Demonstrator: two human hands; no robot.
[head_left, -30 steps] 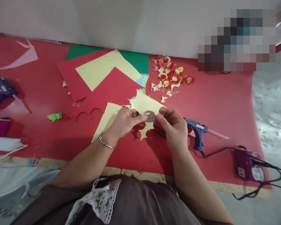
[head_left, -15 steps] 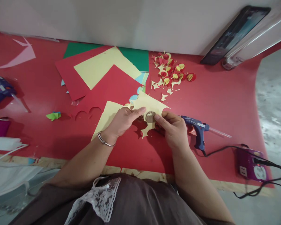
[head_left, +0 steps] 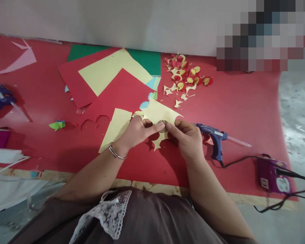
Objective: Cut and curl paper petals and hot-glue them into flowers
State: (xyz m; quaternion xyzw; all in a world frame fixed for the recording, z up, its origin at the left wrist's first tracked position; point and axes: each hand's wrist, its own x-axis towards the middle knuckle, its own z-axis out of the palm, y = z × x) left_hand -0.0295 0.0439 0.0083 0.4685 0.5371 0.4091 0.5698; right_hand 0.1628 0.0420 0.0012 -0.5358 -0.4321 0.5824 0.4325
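Note:
A pale yellow sheet of paper with scalloped, cut-away edges is held up between both hands. A small grey round disc lies against it, partly hidden by my thumbs. My left hand grips the paper from the left, its thumb stretched over the disc and its fingers behind the sheet. From the right, my right hand pinches the paper, thumb tip at the disc's edge. Something dark shows beneath my right hand, too hidden to name. A ragged strip of the yellow sheet hangs below the disc.
Red, yellow and green paper sheets overlap behind my hands. Yellow scraps and red-and-yellow paper pieces lie at the back. A blue glue gun with a cord is at right, near a purple power box. Another glue gun lies left.
My left thumb has slid right, over the grey disc, and now covers part of it close to my right thumb. The paper has hardly moved.

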